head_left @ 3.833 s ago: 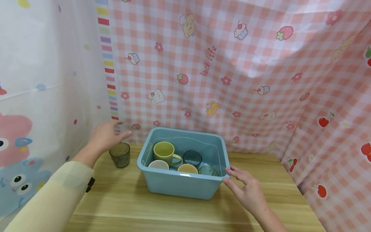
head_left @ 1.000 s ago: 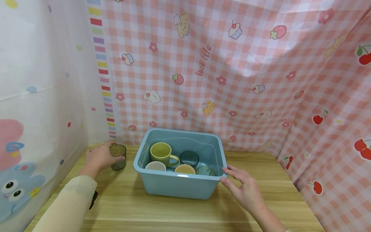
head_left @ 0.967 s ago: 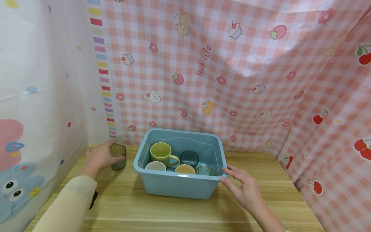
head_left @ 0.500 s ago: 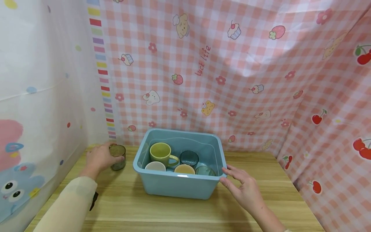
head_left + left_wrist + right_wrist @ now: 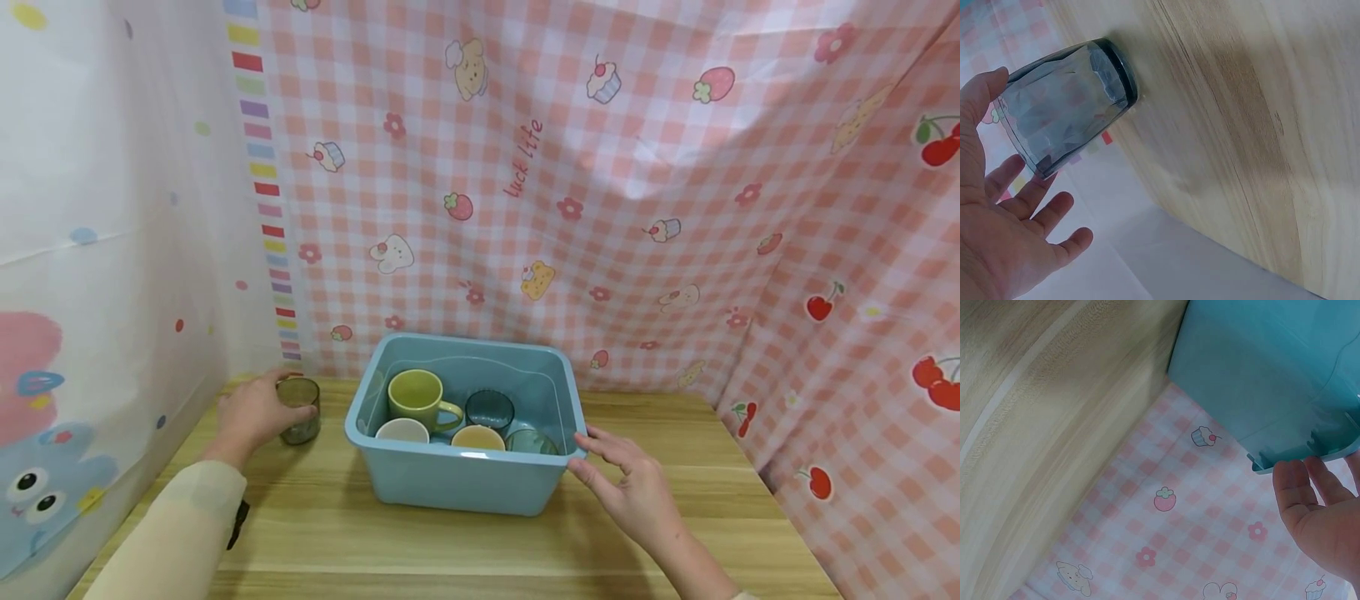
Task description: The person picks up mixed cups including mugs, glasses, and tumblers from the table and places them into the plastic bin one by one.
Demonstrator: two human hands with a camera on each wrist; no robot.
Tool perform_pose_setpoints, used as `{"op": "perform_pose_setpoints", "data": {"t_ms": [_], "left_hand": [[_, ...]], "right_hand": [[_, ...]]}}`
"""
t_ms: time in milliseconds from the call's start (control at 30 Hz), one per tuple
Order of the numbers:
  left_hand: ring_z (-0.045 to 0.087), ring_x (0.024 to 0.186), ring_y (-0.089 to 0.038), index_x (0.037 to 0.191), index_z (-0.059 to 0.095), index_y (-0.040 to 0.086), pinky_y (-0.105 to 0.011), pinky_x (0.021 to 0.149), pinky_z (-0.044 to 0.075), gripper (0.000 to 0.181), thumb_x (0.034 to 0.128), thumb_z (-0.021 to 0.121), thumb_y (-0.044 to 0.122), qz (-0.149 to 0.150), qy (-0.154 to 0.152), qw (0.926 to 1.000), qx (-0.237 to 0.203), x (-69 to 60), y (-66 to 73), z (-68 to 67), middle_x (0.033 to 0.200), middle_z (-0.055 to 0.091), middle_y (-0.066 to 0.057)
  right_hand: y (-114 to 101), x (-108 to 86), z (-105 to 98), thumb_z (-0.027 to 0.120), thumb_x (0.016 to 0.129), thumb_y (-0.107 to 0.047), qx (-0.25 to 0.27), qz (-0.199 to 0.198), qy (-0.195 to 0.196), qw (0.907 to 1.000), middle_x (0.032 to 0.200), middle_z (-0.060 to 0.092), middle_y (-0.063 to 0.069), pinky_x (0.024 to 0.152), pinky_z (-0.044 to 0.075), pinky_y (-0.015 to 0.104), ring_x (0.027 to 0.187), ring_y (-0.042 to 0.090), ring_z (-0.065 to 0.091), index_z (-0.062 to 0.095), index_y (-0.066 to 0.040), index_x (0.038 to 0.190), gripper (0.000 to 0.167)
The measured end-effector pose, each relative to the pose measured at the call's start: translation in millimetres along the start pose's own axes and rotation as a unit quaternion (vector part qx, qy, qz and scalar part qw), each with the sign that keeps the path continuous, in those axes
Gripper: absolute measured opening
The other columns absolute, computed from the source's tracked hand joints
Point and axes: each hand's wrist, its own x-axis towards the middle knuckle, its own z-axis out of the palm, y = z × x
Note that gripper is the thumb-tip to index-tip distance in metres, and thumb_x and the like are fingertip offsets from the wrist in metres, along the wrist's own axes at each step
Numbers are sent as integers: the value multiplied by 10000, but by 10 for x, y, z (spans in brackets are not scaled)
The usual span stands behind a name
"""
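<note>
At the left of the table, my left hand [image 5: 253,414] holds a smoky tinted drinking glass [image 5: 303,429] near its rim, between thumb and fingers. In the left wrist view the glass [image 5: 1063,103] has faceted sides and a thick base, which is at or close to the tabletop. My right hand [image 5: 633,487] grips the right front corner of a light blue plastic bin [image 5: 468,479] by its rim. Inside stand a green mug [image 5: 415,396], a white cup [image 5: 403,430], a yellow cup [image 5: 477,437], a dark teal glass [image 5: 490,408] and a pale green glass [image 5: 531,442]; the front wall hides their lower parts.
The wooden table [image 5: 420,554] carries the bin at its middle. A pink checked cloth [image 5: 465,150] hangs close behind, with a white printed cloth [image 5: 112,275] at the left and a cherry-print cloth [image 5: 877,358] at the right.
My left hand came down from above the glass and took hold of it. In the last half second the glass shifted slightly left. My right hand stays at the bin's corner.
</note>
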Motion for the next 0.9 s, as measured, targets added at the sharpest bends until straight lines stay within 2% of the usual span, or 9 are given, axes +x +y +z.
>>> {"op": "perform_pose_setpoints", "data": {"t_ms": [100,233,333,400,500,567,733,900], "left_hand": [[549,1292,-624,1565,454,13,-804,1036,368,952,881,793,582,-7,0,10000,-10,-19,1,-22,1425,601,-385],[554,1279,-626,1553,465,10,-789,1021,382,935,885,786,579,-2,23,10000,3,-27,-3,-41,1411,610,-386],[542,1276,-642,1542,488,28,-780,1005,395,916,881,784,589,7,56,10000,8,-33,-4,-59,1420,604,-386],[533,1276,-653,1542,489,29,-780,1002,401,924,877,783,598,4,71,10000,19,-35,-9,-73,1428,596,-389],[517,1286,-660,1546,476,12,-787,1006,402,948,874,785,606,-4,60,10000,27,-39,-20,-93,1451,573,-395],[504,1301,-660,1554,454,-8,-802,1017,389,969,878,785,602,-18,20,10000,-2,-43,-26,-114,1471,552,-400],[480,1331,-660,1572,431,-22,-852,1038,353,975,896,781,587,33,-33,9999,-123,-60,-25,-179,1504,519,-403],[505,1320,-643,1569,430,-46,-808,1027,432,974,902,788,565,186,30,9995,-259,-86,-17,-254,1486,523,-416]], "right_hand": [[2,2,-4,895,869,-140,-32,29,-25,10000,1285,790,110,1028,485,103,1183,333,757,826,-134,1205,343],[4,4,-4,894,871,-146,-75,48,-49,9999,1285,790,109,998,608,300,1185,330,758,826,-137,1206,342],[5,7,0,895,869,-147,-123,29,-47,9999,1284,791,104,951,642,462,1177,325,760,826,-136,1205,343],[9,6,2,894,870,-147,-138,27,-47,9999,1285,791,101,935,644,500,1173,321,761,825,-138,1206,343],[17,1,5,894,870,-149,-137,5,-39,9999,1286,791,98,947,645,427,1170,317,762,825,-145,1207,343],[20,-1,7,894,872,-153,-128,-10,-38,9999,1288,790,96,966,628,331,1170,313,762,825,-147,1209,345],[25,-4,10,895,872,-157,-74,-51,-29,10000,1286,791,100,1002,521,123,1165,318,762,825,-146,1209,345],[30,0,13,893,870,-136,23,-30,-24,10000,1285,790,109,1002,441,32,1159,323,761,824,-136,1208,346]]}}
